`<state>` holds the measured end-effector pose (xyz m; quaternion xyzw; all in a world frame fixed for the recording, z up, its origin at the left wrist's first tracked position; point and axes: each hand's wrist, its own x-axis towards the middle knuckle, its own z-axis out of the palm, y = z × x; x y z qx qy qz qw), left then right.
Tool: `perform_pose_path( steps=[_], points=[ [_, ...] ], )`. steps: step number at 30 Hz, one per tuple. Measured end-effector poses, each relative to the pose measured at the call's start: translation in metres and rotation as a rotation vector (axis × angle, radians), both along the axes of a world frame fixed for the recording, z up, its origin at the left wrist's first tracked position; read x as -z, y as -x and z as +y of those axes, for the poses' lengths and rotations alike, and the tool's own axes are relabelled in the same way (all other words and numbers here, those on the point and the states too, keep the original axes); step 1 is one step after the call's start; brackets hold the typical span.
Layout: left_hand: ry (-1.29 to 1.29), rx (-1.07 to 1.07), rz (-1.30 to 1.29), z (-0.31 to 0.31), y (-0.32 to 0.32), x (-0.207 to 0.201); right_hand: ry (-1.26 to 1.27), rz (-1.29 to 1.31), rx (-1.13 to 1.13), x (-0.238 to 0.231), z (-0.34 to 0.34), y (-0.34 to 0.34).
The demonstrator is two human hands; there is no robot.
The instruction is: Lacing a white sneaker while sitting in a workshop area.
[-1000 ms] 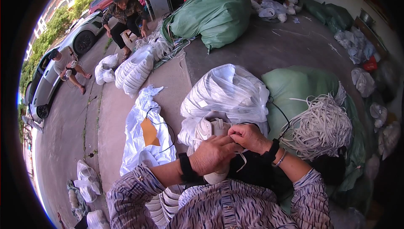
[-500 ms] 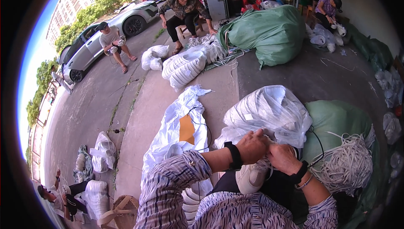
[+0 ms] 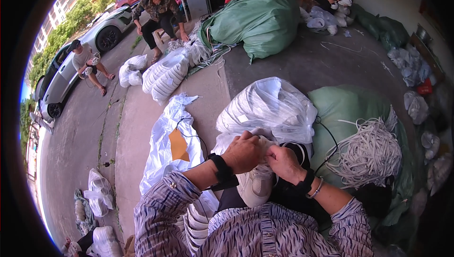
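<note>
A pale beige-white sneaker (image 3: 256, 186) is in my lap with its toe toward me. My left hand (image 3: 244, 153) is closed at the shoe's opening, fingers curled. Beside it my right hand (image 3: 285, 163) is closed in a pinch, its fingertips close to the left hand's. What the fingertips hold is hidden behind the hands. A large clear plastic bag (image 3: 269, 105) full of nested pale shoes stands just beyond them. Right of it, a heap of loose white shoelaces (image 3: 371, 153) lies on a green sack (image 3: 340, 108). More nested shoes (image 3: 195, 226) stand by my left forearm.
A white woven sack (image 3: 158, 150) with an orange-brown patch lies to the left, a black cord over it. Further off are a big green sack (image 3: 257, 23) and bagged shoes (image 3: 165, 75). Several people sit working, one on a stool (image 3: 158, 16). A silver car (image 3: 71, 63) stands at the left.
The whole view has shifted, so the surroundings sit further left and up. Both hands stay together at the sneaker, fingers still closed. The seated person at lower left is now mostly out of view.
</note>
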<state>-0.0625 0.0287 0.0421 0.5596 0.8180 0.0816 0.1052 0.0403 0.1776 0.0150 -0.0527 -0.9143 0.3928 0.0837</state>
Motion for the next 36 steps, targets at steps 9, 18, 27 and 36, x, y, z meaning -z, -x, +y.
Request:
perform_pose_path(
  steps=[9,18,27,36],
  points=[
    [-0.019,0.068,0.015,0.005,0.002,0.003,-0.074,0.029,-0.058,0.002,0.008,-0.005],
    [-0.169,-0.016,0.016,0.008,-0.016,-0.006,0.536,-0.399,-0.107,-0.017,0.019,0.000],
    [-0.151,-0.455,-1.475,-0.042,-0.017,-0.016,-0.160,-0.015,-0.117,-0.012,0.016,-0.033],
    [-0.737,-0.332,-1.708,-0.047,-0.006,-0.010,0.387,-0.171,-0.080,-0.011,0.032,-0.030]
  ],
)
